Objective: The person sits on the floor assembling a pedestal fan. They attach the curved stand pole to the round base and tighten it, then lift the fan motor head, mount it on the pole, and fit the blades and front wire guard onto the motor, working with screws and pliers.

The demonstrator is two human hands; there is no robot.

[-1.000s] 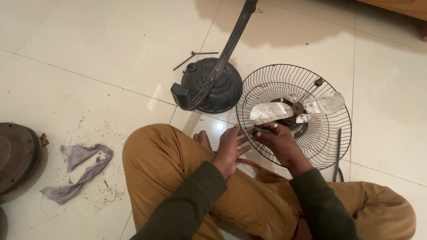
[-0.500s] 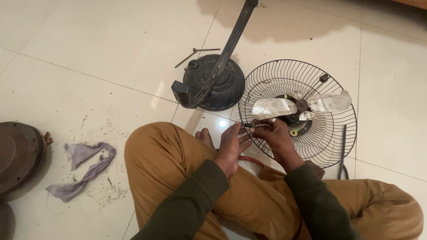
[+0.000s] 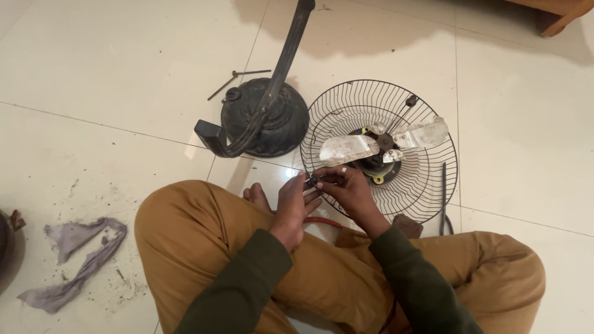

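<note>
I sit cross-legged on a tiled floor. My left hand (image 3: 292, 208) and my right hand (image 3: 346, 189) meet in front of my knees, both pinching a small dark part (image 3: 312, 181) between the fingertips. Just beyond them lies a round wire fan guard (image 3: 427, 185) with metal blades (image 3: 348, 148) and a motor hub (image 3: 380, 162) inside it. The part is too small to identify.
A dark round fan base (image 3: 272, 120) with its curved stand pole (image 3: 288, 49) lies left of the guard. A thin tool (image 3: 238, 75) lies behind the base. Pliers (image 3: 443, 201) rest by the guard's right edge. A grey rag (image 3: 77, 260) lies at left beside a dark disc (image 3: 6, 247).
Both hands stay together at the guard's near rim, fingers shifting slightly on the small part. The view has shifted a little.
</note>
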